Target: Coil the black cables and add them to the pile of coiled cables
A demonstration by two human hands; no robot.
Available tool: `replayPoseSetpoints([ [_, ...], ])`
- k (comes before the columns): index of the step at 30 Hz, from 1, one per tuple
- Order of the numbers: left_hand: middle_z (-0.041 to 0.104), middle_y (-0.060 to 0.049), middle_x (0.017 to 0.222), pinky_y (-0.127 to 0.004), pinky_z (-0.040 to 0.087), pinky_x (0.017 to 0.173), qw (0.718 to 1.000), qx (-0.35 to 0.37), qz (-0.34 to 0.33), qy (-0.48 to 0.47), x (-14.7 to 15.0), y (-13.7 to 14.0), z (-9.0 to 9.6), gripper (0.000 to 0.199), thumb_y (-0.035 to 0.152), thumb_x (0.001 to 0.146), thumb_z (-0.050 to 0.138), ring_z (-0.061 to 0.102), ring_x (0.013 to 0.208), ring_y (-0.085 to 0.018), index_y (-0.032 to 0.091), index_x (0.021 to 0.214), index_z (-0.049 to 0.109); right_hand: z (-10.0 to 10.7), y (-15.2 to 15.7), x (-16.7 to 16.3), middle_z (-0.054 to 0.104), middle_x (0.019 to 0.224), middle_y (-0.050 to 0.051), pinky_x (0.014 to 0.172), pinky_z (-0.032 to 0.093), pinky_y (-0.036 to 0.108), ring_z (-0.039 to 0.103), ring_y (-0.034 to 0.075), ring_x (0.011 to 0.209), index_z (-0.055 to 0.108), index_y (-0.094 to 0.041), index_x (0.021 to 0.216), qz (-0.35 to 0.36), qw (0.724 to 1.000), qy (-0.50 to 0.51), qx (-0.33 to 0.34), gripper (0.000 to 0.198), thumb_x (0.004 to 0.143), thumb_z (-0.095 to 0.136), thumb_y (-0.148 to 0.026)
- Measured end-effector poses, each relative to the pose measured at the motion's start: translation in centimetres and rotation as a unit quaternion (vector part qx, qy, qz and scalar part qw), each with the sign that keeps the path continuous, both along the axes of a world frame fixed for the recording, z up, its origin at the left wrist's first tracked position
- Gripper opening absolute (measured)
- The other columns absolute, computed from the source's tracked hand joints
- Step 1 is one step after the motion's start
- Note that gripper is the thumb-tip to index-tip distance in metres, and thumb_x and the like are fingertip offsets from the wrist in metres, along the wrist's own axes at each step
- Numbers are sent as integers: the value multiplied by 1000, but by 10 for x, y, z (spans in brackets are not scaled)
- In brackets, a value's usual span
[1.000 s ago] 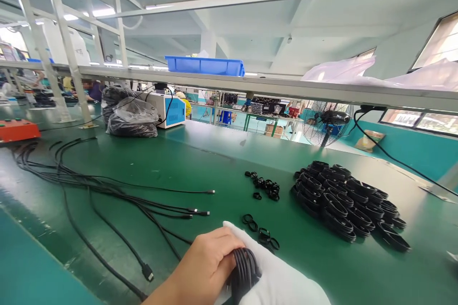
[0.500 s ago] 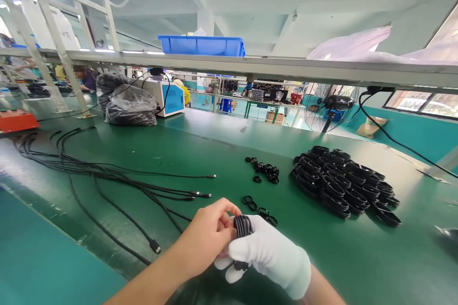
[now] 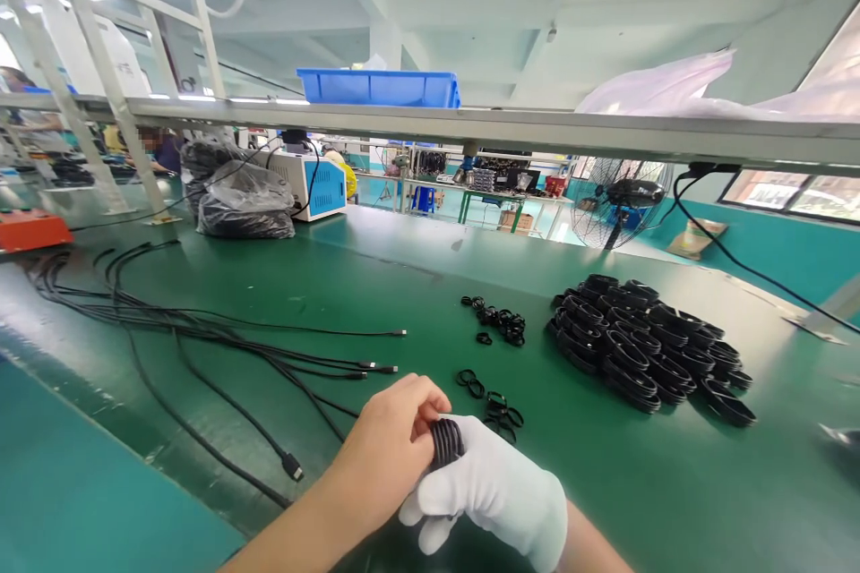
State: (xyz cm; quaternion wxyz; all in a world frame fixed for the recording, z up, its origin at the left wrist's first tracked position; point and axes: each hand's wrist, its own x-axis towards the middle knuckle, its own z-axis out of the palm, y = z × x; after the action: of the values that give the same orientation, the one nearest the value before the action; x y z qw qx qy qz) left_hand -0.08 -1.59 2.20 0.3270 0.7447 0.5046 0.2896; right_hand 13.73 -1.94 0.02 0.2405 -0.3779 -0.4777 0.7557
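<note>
Gloved right hand point(image 3: 487, 488) clamps one black cable coil point(image 3: 447, 443) over the counter point(image 3: 376, 282); bare left hand point(image 3: 395, 430) touches it, its own grip partly hidden, uncertain. Outward: small black rings point(image 3: 514, 323), ahead; loose cables point(image 3: 144, 315), left; heaped coiled cables point(image 3: 632, 351), right.

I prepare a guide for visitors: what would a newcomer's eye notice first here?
Probably the white-gloved right hand, holding a black cable coil at bottom centre, with the bare left hand against it. Then the heap of coiled cables on the green table, at right, and the blue bin on the shelf above.
</note>
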Motion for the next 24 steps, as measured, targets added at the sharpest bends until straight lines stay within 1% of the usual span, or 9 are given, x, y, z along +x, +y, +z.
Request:
replayPoseSetpoints([
  [3,57,3,69,-22,39,58,999,31,32,27,0,-3,-5,24,5,70,40,53,64,-13,21,70,57,0,0,-2,62,64,3,56,51,24,61,13,54,66,-8,68,-5,1000,-16,17,19,51,73,-13],
  [7,57,3,71,-22,38,57,993,69,27,89,-1,-6,-5,27,1,69,39,52,63,-12,21,72,57,-2,1,-3,59,56,0,55,51,23,61,13,54,65,-9,65,-8,1000,-22,10,18,49,73,-11],
  [9,57,2,72,-21,39,57,992,93,16,83,-1,-7,-8,29,-1,70,38,53,63,-12,20,71,58,-3,0,-3,59,55,0,54,51,23,61,13,53,66,-10,64,-2,1000,-27,5,17,49,74,-11],
  [13,56,0,70,-20,41,57,985,168,9,33,-1,-6,-25,32,0,75,35,56,61,-11,18,74,61,-3,-3,-6,60,56,1,48,49,19,60,11,49,65,-10,60,16,999,-37,-4,15,48,74,-12],
  [16,58,-1,68,-23,43,58,979,202,12,32,-2,-1,-32,32,2,77,35,57,63,-13,18,76,64,-4,-2,-7,60,53,3,45,48,19,59,11,46,65,-9,60,2,999,-31,-17,9,52,68,-13],
  [18,62,-1,77,-26,46,65,983,176,9,46,-5,2,-29,29,4,77,41,58,70,-15,20,83,65,-6,0,-5,60,54,4,43,48,22,58,13,47,64,-9,64,-24,999,18,-30,13,54,67,-18],
  [20,63,-2,95,-30,48,78,991,130,13,34,-8,4,-23,28,7,75,48,59,85,-18,24,91,64,-11,3,-1,60,60,5,47,49,26,60,15,54,63,-9,70,-53,995,78,-39,21,56,69,-23],
  [22,58,-4,113,-37,44,91,997,74,26,-2,-12,1,-19,22,13,76,51,54,105,-22,25,90,63,-15,7,4,60,64,5,53,49,29,60,16,60,62,-9,73,-77,989,114,-46,27,56,73,-27],
  [24,51,-5,125,-43,40,98,999,7,24,-35,-12,-5,-21,18,16,73,55,47,117,-26,23,87,65,-18,10,6,59,67,4,57,47,30,59,15,62,60,-10,75,-98,985,134,-55,30,56,75,-28],
])
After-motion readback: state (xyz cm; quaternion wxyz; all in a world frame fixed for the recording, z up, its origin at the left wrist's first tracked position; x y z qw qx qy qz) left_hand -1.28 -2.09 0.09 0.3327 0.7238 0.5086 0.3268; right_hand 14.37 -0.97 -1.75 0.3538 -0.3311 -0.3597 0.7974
